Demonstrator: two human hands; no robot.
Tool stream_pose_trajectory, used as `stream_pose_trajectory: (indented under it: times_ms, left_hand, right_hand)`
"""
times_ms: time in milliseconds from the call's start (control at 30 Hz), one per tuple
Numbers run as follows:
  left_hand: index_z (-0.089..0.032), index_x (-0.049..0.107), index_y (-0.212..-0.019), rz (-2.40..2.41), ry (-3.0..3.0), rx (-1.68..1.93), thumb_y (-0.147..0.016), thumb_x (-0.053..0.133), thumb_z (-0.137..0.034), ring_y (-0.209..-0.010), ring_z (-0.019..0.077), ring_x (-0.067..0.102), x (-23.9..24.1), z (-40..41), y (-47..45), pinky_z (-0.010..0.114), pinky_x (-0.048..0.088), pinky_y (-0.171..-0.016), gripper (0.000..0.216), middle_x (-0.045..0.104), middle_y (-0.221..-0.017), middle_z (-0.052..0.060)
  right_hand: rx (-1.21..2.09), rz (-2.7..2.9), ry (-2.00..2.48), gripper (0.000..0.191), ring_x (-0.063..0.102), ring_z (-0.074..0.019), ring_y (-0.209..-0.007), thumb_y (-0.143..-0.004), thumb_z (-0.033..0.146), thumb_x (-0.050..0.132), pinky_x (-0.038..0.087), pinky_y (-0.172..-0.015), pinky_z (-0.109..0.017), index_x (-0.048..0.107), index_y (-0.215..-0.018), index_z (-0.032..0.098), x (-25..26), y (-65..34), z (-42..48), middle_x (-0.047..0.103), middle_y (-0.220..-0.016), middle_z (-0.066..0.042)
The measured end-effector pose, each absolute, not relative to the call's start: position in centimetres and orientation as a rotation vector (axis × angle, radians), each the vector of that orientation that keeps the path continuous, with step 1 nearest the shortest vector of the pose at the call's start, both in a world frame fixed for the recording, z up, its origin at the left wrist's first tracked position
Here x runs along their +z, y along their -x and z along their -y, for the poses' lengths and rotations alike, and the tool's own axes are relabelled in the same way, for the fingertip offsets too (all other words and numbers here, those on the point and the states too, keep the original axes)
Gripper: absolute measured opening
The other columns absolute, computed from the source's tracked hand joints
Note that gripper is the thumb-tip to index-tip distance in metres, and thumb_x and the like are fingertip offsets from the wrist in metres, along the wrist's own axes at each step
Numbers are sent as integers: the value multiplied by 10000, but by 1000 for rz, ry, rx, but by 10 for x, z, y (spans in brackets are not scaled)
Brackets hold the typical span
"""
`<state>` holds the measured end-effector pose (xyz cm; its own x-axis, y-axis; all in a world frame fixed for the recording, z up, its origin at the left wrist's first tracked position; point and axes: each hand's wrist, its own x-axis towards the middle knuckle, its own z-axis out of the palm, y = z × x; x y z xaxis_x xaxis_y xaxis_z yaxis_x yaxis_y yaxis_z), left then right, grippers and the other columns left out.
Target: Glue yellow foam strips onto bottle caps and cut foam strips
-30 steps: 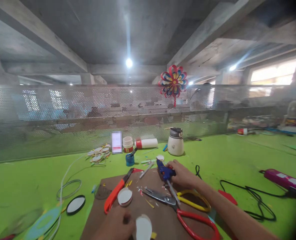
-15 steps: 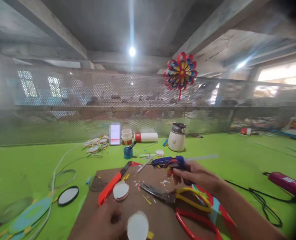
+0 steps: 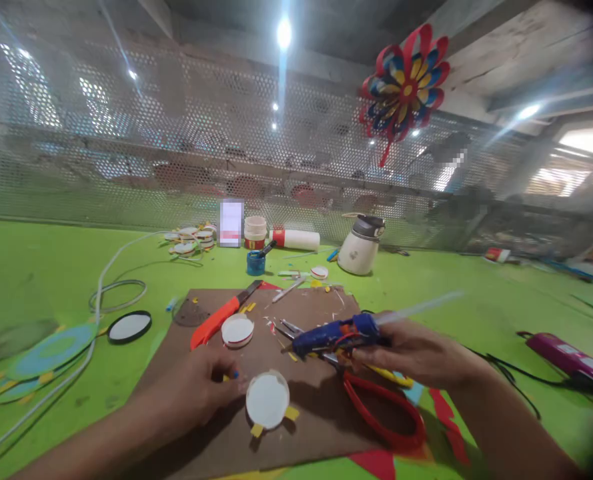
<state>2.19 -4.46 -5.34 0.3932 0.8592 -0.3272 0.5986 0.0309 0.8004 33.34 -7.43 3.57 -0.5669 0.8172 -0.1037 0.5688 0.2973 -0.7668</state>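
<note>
Gripping the glue gun (image 3: pixel 333 335), right fingers (image 3: pixel 371 357) close; left fingers (image 3: pixel 226 377) touch the white disc (image 3: pixel 267 400).

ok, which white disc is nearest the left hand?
The white disc with yellow tabs, right beside the left hand. The red-rimmed disc lies farther up the brown board.

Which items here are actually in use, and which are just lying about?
In use: glue gun in right hand; white disc by left hand; brown board.
Lying about: scissors, orange cutter, mirror, white jug, glue bottle.
</note>
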Motion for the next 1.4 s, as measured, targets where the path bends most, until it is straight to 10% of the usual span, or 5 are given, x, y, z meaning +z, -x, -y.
stream_pose_trajectory:
  times_ms: [433, 967, 1400]
  left_hand:
    - [-177, 590, -669, -1493, -1992, 191, -798, 427, -401, -682, 188, 523, -30, 65, -36, 294, 307, -595, 306, 592, -697, 33]
    - [-164, 622, -827, -1157, -1558, 469, -728, 606, -412, -389, 66, 353, -59, 38, -17, 220, 229, -411, 267, 558, -531, -51]
    - [-115, 630, -967, -1072, -1164, 508, -727, 605, -289, -373, 39, 346, -33, 46, -18, 201, 92, -394, 297, 665, -607, 27]
  right_hand:
    - [1043, 2428, 1150, 344, 624, -205, -909, -969, 434, 513, 486, -819, -315, 706, -1073, 169, 32, -333, 84, 715, -992, -86]
    - [1044, 2308, 1310, 377, 388, -104, -594, -928, 507, 535, 346, -525, -230, 566, -749, 176, 36, -330, 79, 437, -663, 28]
    - [1100, 2228, 1297, 444, 503, -147, -658, -886, 603, 561, 409, -562, -259, 663, -871, 172, 30, -332, 71, 574, -715, -15]
